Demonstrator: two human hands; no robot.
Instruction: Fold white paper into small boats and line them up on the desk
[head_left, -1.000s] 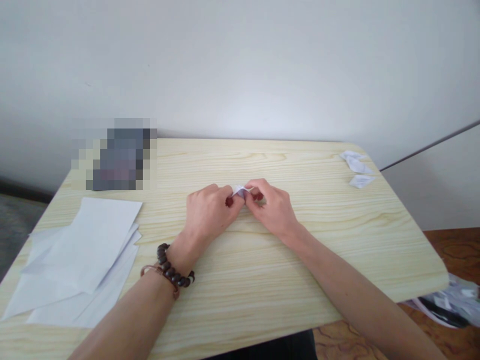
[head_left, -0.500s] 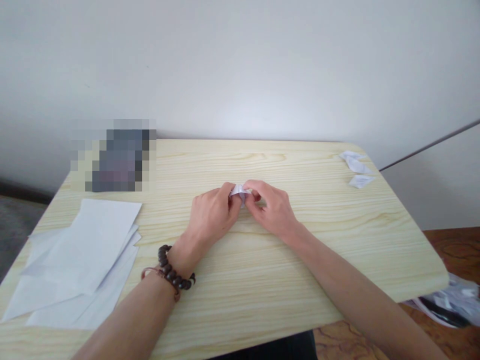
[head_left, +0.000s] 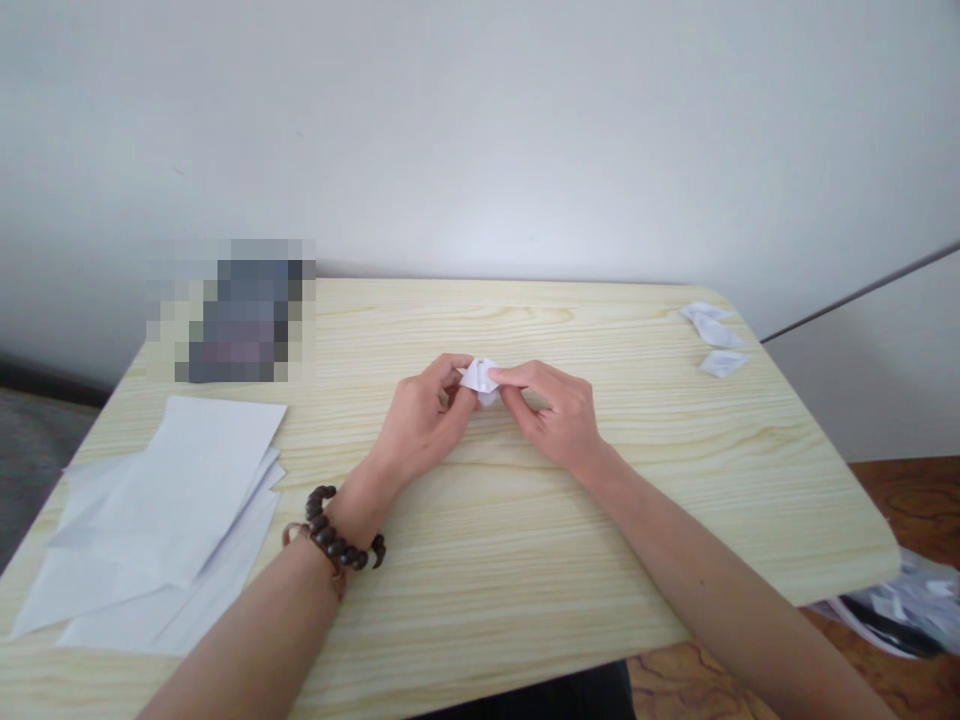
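Observation:
A small folded piece of white paper (head_left: 481, 376) is held between my two hands over the middle of the table. My left hand (head_left: 427, 413) grips its left side, thumb below and fingers behind. From the other side my right hand (head_left: 551, 410) pinches the paper between thumb and forefinger. Part of the paper's underside is hidden by the fingertips. Dark beads and a thin brown cord circle my left wrist.
Several white paper sheets (head_left: 180, 490) lie overlapping at the left of the wooden table (head_left: 465, 600). Behind them is a blurred dark object (head_left: 244, 320). Small folded papers (head_left: 712, 328) lie at the far right. A plastic bag (head_left: 919, 600) rests on the floor.
More of the folded paper's face now shows between the hands. My left fingers have loosened and shifted, and my right thumb and forefinger have straightened along its right edge.

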